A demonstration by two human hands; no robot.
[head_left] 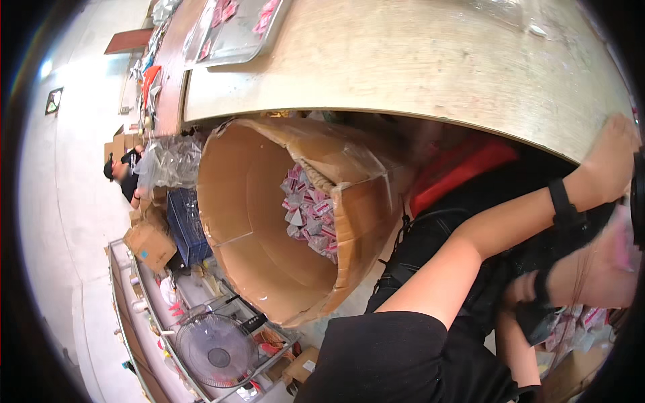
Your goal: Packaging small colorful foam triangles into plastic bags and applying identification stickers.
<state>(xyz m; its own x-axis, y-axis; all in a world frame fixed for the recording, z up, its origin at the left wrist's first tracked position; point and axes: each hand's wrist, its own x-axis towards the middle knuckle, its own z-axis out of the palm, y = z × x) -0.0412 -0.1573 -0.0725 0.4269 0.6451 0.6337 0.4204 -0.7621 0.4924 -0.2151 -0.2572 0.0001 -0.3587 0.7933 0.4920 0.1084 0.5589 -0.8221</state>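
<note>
My left hand (605, 161) is at the far right, by the edge of the pale wooden table (416, 60). A black band circles its wrist, and its fingers are too blurred to read. Below it, my right hand (598, 269) is smeared by motion, with a blurred pink thing (626, 248) beside it. I cannot tell whether either hand holds anything. Under the right hand lie several small pink-and-grey packets (578, 329), partly hidden. More such packets (310, 213) lie inside a large open cardboard box (248, 201) left of my legs.
A clear tray (242, 50) with pink pieces sits on the table's far left. A red object (457, 174) is under the table edge. Left of the box are a blue crate (188, 225), a fan (216, 349), a smaller carton (149, 245) and a person (125, 171).
</note>
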